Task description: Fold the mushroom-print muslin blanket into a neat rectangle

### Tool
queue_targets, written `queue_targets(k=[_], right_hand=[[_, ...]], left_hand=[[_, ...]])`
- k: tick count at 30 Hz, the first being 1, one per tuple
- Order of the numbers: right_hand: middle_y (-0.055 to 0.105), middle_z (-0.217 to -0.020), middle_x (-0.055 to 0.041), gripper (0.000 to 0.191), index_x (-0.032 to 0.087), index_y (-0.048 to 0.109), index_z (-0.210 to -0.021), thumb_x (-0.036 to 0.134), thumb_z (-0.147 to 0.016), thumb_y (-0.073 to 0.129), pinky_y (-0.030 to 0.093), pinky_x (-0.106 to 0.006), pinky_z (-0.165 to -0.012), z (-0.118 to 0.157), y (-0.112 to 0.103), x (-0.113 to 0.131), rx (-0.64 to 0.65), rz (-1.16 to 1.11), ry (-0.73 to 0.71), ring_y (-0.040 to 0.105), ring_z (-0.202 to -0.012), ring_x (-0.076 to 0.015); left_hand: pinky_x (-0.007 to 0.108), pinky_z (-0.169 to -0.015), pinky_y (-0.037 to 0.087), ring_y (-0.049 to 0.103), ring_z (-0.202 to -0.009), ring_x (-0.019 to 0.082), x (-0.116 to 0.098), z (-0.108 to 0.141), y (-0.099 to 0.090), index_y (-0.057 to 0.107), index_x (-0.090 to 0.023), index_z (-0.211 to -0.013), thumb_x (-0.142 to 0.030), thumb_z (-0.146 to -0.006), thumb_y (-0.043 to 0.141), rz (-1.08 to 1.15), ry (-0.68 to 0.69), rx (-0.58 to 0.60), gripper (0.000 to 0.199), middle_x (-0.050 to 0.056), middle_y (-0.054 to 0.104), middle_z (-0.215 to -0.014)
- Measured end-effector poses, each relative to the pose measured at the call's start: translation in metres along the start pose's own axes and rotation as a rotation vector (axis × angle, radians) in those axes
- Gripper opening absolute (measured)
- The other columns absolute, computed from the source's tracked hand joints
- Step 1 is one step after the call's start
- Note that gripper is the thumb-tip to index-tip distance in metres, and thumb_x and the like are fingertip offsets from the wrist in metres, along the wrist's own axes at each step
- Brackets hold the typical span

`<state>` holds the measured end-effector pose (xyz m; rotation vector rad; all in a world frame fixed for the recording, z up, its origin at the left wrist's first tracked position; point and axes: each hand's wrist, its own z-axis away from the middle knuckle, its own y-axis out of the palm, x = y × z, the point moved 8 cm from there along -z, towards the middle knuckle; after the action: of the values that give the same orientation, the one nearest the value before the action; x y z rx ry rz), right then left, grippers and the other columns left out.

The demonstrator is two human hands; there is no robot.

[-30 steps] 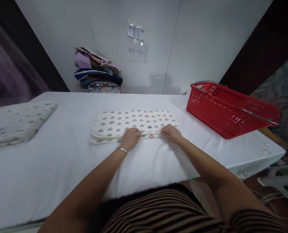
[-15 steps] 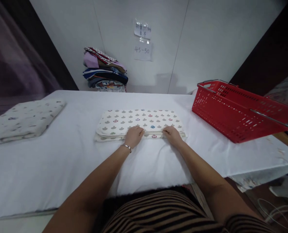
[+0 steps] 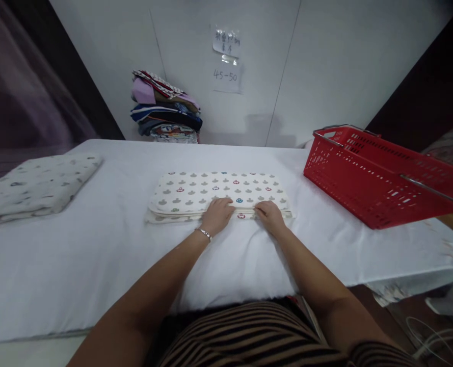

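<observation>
A folded white cloth (image 3: 195, 191) printed with grey, red and blue mushroom-like shapes lies flat before me, its stacked layers showing along the near edge. My left hand (image 3: 217, 214), with a bracelet at the wrist, is closed at the middle of that edge, fingers over the upper layers. To its right, my right hand (image 3: 271, 215) pinches the same edge between thumb and fingers. The fingertips of both hands are partly hidden by the cloth and the hands themselves.
A white-covered table (image 3: 111, 244) carries everything. Another folded patterned cloth (image 3: 38, 183) lies at the left. At the right stands a red plastic basket (image 3: 364, 178) with metal handles. Folded clothes (image 3: 167, 109) are piled behind the table against the wall, near paper signs (image 3: 226, 76).
My left hand has slid slightly right along the near edge, closer to my right hand. The right hand stays nearly in place, and the view has shifted a little.
</observation>
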<state>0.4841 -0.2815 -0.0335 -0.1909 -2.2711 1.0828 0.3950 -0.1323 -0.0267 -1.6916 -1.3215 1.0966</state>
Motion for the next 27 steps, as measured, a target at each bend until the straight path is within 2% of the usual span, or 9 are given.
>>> queue_targets(k=[6, 10, 13, 17, 22, 27], right_hand=[[0.068, -0.091, -0.0040, 0.014, 0.022, 0.066, -0.088, 0.021, -0.087, 0.052, 0.042, -0.035, -0.082, 0.001, 0.003, -0.003, 0.005, 0.018, 0.002, 0.056, -0.088, -0.0213], [0.068, -0.094, -0.0041, 0.016, 0.022, 0.066, -0.093, 0.019, -0.087, 0.051, 0.042, -0.036, -0.083, 0.002, 0.005, -0.003, -0.007, 0.011, -0.009, 0.055, -0.091, -0.0216], [0.067, -0.095, -0.0047, 0.018, 0.022, 0.065, -0.095, 0.018, -0.087, 0.050, 0.042, -0.036, -0.084, 0.003, 0.005, -0.001, -0.017, -0.006, -0.021, 0.055, -0.092, -0.0212], [0.067, -0.098, -0.0061, 0.021, 0.022, 0.066, -0.097, 0.017, -0.086, 0.048, 0.041, -0.037, -0.084, 0.004, 0.006, 0.004, 0.001, 0.006, -0.059, 0.054, -0.094, -0.0217], [0.065, -0.102, -0.0075, 0.019, 0.021, 0.065, -0.100, 0.022, -0.086, 0.052, 0.039, -0.037, -0.084, 0.004, 0.009, 0.013, 0.056, 0.076, -0.106, 0.053, -0.096, -0.0225], [0.065, -0.100, -0.0075, 0.018, 0.020, 0.064, -0.098, 0.022, -0.090, 0.047, 0.039, -0.035, -0.082, 0.002, 0.011, 0.010, 0.053, 0.106, -0.079, 0.053, -0.095, -0.0216]], left_hand=[[0.041, -0.091, 0.038, 0.051, -0.107, 0.024, -0.005, -0.012, 0.007, 0.069, -0.021, -0.090, -0.027, -0.088, 0.052, -0.057, 0.021, 0.072, 0.018, 0.006, 0.062, -0.113], [0.038, -0.088, 0.039, 0.052, -0.105, 0.022, -0.015, -0.015, 0.008, 0.068, -0.019, -0.087, -0.020, -0.089, 0.048, -0.102, 0.084, 0.093, 0.021, 0.006, 0.062, -0.112], [0.036, -0.087, 0.039, 0.052, -0.102, 0.021, -0.021, -0.013, 0.004, 0.066, -0.017, -0.087, -0.016, -0.089, 0.046, -0.098, 0.116, 0.047, 0.020, 0.007, 0.063, -0.108], [0.035, -0.087, 0.039, 0.053, -0.098, 0.019, -0.017, -0.010, 0.001, 0.061, -0.018, -0.089, -0.019, -0.091, 0.043, -0.012, 0.061, -0.040, 0.018, 0.006, 0.064, -0.101], [0.035, -0.083, 0.039, 0.056, -0.083, 0.018, -0.008, -0.013, 0.006, 0.056, -0.019, -0.081, -0.019, -0.092, 0.041, 0.031, -0.022, -0.018, 0.019, 0.003, 0.063, -0.083], [0.036, -0.083, 0.039, 0.057, -0.077, 0.018, -0.005, -0.016, 0.006, 0.057, -0.019, -0.080, -0.020, -0.093, 0.038, -0.004, -0.046, 0.004, 0.024, 0.003, 0.065, -0.080]])
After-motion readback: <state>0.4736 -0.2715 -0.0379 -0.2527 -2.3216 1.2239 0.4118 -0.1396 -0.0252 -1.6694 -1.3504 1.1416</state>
